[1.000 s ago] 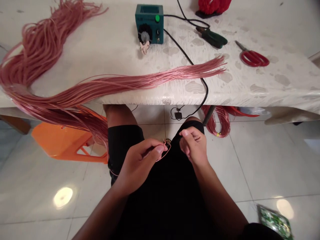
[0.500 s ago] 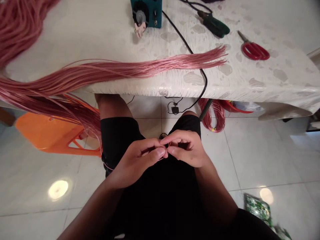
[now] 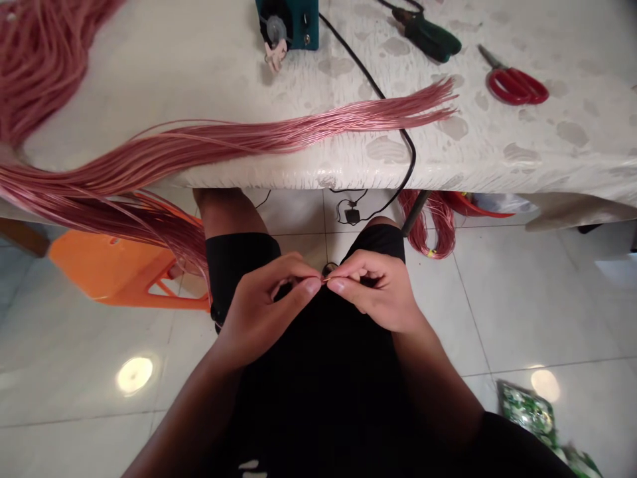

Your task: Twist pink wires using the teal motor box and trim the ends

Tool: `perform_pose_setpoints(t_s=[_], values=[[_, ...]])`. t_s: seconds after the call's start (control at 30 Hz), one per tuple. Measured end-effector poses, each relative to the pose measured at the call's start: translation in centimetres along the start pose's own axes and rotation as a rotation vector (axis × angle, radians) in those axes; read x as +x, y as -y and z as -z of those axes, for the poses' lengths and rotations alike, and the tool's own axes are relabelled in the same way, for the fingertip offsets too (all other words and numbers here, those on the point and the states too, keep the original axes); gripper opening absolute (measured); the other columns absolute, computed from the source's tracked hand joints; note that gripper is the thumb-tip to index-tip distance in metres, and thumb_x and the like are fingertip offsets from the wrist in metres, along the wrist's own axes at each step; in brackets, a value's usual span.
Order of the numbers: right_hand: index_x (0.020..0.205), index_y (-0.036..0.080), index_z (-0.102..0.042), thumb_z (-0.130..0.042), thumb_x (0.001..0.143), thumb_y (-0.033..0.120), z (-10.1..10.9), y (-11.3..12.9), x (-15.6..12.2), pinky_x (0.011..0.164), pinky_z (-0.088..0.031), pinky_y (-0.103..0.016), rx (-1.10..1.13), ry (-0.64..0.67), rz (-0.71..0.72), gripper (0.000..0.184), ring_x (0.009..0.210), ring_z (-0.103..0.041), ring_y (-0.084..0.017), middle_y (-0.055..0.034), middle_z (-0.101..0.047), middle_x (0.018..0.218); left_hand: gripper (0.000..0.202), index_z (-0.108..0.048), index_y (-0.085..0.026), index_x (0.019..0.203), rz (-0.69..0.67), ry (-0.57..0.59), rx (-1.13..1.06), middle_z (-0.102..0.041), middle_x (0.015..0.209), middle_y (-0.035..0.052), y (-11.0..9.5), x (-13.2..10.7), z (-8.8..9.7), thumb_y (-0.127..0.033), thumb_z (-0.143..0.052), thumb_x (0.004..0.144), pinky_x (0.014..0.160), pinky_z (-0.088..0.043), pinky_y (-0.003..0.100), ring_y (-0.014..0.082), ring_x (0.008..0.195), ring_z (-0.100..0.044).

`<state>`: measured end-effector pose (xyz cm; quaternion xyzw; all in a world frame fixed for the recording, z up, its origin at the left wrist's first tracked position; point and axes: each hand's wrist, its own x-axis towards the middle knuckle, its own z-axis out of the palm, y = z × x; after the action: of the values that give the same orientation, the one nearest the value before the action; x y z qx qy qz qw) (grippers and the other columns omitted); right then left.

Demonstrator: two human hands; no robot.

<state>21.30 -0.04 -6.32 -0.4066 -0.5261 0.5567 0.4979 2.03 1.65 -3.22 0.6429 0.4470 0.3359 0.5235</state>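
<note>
Both hands meet over my lap, below the table edge. My left hand [image 3: 263,309] pinches a thin pink wire [image 3: 324,280] between thumb and forefinger. My right hand [image 3: 379,295] pinches the same wire right beside it, fingertips almost touching. Only a short bit of the wire shows between the fingers. A long bundle of pink wires [image 3: 259,143] lies across the white table [image 3: 522,166] and droops off its left side toward my left knee.
A green box device [image 3: 291,23] with a black cable [image 3: 405,156] stands at the table's far edge, with green pliers [image 3: 430,36] and red scissors [image 3: 515,83] to its right. An orange stool [image 3: 114,275] sits on the left floor. A wire coil [image 3: 432,229] hangs under the table.
My right hand moved left from an open gap to meet my left hand, and both now pinch the wire together. The wire loop seen earlier has closed up between the fingers.
</note>
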Motion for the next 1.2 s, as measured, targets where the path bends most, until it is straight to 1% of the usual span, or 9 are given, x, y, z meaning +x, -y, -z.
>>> perform_pose_setpoints(t_s=[0.07, 0.17, 0.3, 0.5, 0.63, 0.73, 0.87, 1.07, 1.2], values=[[0.082, 0.019, -0.073, -0.076, 0.085, 0.027, -0.2, 0.1, 0.0, 0.041, -0.029, -0.018, 0.016, -0.009, -0.027, 0.009, 0.046, -0.041, -0.004, 0.0072, -0.052, 0.055, 0.008, -0.072, -0.024, 0.089, -0.096, -0.059, 0.065, -0.064, 0.086, 0.0032, -0.4, 0.1, 0.2, -0.024, -0.065, 0.091, 0.072, -0.045, 0.032, 0.0172, 0.081, -0.06], [0.087, 0.019, -0.074, -0.073, 0.088, 0.028, -0.2, 0.5, 0.1, 0.041, -0.03, -0.018, 0.028, 0.058, -0.06, 0.009, 0.046, -0.043, -0.004, 0.0067, -0.054, 0.057, 0.01, -0.073, -0.026, 0.094, -0.189, -0.079, 0.159, -0.065, 0.088, 0.0031, -0.9, 0.1, 0.5, -0.02, -0.066, 0.09, 0.069, -0.047, 0.032, 0.0172, 0.08, -0.061], [0.093, 0.018, -0.073, -0.069, 0.091, 0.027, 0.0, 0.7, 0.2, 0.041, -0.031, -0.018, 0.074, 0.162, -0.062, 0.01, 0.043, -0.042, -0.003, 0.008, -0.052, 0.054, 0.016, -0.073, -0.026, 0.1, -0.271, -0.025, 0.261, -0.067, 0.089, 0.0025, -1.4, 0.2, 0.7, -0.016, -0.066, 0.09, 0.063, -0.048, 0.029, 0.0152, 0.077, -0.062], [0.086, 0.018, -0.071, -0.071, 0.089, 0.028, 0.0, 0.8, 0.3, 0.039, -0.031, -0.016, 0.154, 0.154, -0.117, 0.01, 0.041, -0.04, -0.002, 0.0092, -0.05, 0.052, 0.029, -0.072, -0.029, 0.117, -0.309, 0.087, 0.314, -0.067, 0.097, 0.0038, -1.6, 0.7, 1.4, -0.016, -0.063, 0.092, 0.072, -0.053, 0.028, 0.0147, 0.083, -0.065], [0.084, 0.017, -0.071, -0.072, 0.088, 0.029, -0.1, 0.8, 0.4, 0.038, -0.03, -0.016, 0.192, 0.15, -0.15, 0.012, 0.039, -0.04, -0.002, 0.0091, -0.051, 0.051, 0.028, -0.073, -0.029, 0.113, -0.32, 0.154, 0.291, -0.065, 0.095, 0.0034, -1.9, 0.8, 1.6, -0.015, -0.062, 0.092, 0.072, -0.053, 0.027, 0.0143, 0.083, -0.064], [0.089, 0.017, -0.073, -0.073, 0.088, 0.029, -0.1, 0.7, 0.4, 0.038, -0.03, -0.017, 0.208, 0.144, -0.153, 0.012, 0.039, -0.04, -0.003, 0.0094, -0.05, 0.05, 0.025, -0.072, -0.027, 0.111, -0.297, 0.123, 0.278, -0.065, 0.094, 0.0039, -2.0, 0.8, 1.4, -0.016, -0.064, 0.091, 0.07, -0.053, 0.029, 0.016, 0.083, -0.064], [0.089, 0.018, -0.073, -0.073, 0.088, 0.028, -0.2, 0.5, 0.3, 0.038, -0.03, -0.017, 0.227, 0.116, -0.145, 0.01, 0.038, -0.041, -0.003, 0.0099, -0.05, 0.049, 0.025, -0.069, -0.027, 0.107, -0.293, 0.066, 0.226, -0.064, 0.094, 0.0023, -1.8, 0.7, 1.0, -0.011, -0.067, 0.087, 0.072, -0.053, 0.03, 0.0158, 0.084, -0.064], [0.089, 0.018, -0.072, -0.07, 0.091, 0.033, -0.5, 0.3, 0.3, 0.039, -0.031, -0.019, 0.22, 0.082, -0.143, 0.015, 0.037, -0.04, -0.004, 0.01, -0.049, 0.048, 0.026, -0.065, -0.026, 0.1, -0.338, 0.019, 0.164, -0.061, 0.091, 0.0016, -1.4, 0.3, 0.6, -0.006, -0.069, 0.085, 0.071, -0.051, 0.033, 0.0157, 0.083, -0.061], [0.088, 0.018, -0.071, -0.07, 0.091, 0.033, -0.7, 0.8, 0.3, 0.038, -0.03, -0.018, 0.204, 0.081, -0.157, 0.016, 0.038, -0.041, -0.004, 0.0098, -0.049, 0.049, 0.013, -0.065, -0.024, 0.094, -0.276, 0.04, 0.062, -0.062, 0.091, 0.0038, -1.4, 0.1, 0.6, -0.012, -0.064, 0.091, 0.077, -0.05, 0.037, 0.0188, 0.088, -0.062]])
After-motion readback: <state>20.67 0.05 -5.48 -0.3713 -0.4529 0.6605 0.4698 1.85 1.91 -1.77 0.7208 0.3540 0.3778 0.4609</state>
